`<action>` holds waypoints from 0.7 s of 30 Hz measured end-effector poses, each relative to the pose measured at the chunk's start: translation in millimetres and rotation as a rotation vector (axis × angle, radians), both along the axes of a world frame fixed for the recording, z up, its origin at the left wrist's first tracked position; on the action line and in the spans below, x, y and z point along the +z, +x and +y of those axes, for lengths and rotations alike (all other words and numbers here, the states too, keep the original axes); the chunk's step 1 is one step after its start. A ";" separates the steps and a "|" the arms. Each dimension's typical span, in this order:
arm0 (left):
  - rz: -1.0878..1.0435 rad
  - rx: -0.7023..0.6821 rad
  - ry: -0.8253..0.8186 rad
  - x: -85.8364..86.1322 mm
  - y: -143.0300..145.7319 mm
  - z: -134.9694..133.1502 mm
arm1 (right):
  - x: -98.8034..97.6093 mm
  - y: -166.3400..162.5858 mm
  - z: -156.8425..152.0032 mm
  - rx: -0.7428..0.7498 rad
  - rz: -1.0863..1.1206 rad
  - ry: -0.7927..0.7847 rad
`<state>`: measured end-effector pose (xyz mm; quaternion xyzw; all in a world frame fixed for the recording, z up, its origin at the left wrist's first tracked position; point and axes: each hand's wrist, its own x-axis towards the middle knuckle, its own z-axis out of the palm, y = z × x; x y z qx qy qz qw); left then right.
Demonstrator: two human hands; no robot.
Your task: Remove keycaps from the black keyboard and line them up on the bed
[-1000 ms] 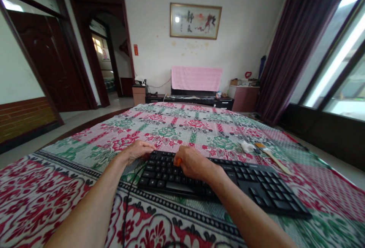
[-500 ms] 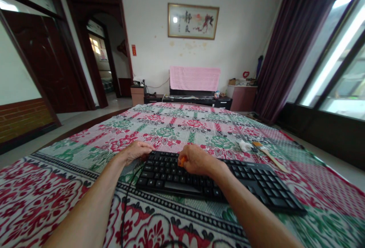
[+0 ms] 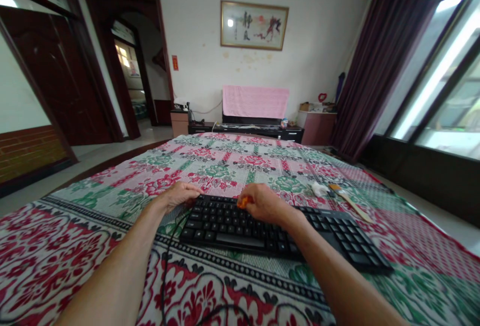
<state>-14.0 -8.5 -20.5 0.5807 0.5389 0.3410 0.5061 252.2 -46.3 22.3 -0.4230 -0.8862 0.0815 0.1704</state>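
Pinching a small orange object [image 3: 244, 202] in curled fingers, the right hand [image 3: 262, 205] edges rightward over the black keyboard [image 3: 227, 226], so the work now sits nearer its upper rows and more left-side keys show. At the far-left corner the left hand [image 3: 182, 195] bends in, whether gripping I can't tell; past the far edge patterned cloth [image 3: 255, 178] stretches away, a white wad [image 3: 318, 189] and brush [image 3: 354, 205] lying toward the right.

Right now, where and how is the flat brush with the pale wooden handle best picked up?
Probably the middle of its handle, from above and the near right, pinching across its narrow width. The brush lies on the floral cloth, handle pointing that way; the crumpled white wad sits by the orange-brown head, so that end looks more crowded.
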 end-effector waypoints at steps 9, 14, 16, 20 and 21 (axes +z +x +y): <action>0.061 0.021 0.072 -0.2 2.6 -3.7 | -19.1 15.4 -20.6 -0.120 0.124 0.148; 0.139 0.019 0.145 -2.9 2.1 -3.8 | -24.1 3.6 -32.0 -0.205 0.027 0.174; 0.141 0.014 0.144 -4.0 1.3 -2.6 | -24.8 -0.8 -34.2 -0.221 -0.033 0.187; 0.140 0.012 0.144 -4.2 1.3 -1.5 | -21.6 -4.6 -35.8 -0.229 -0.141 0.182; 0.140 0.018 0.146 -3.9 1.7 -1.8 | -19.9 -4.9 -36.2 -0.234 -0.158 0.172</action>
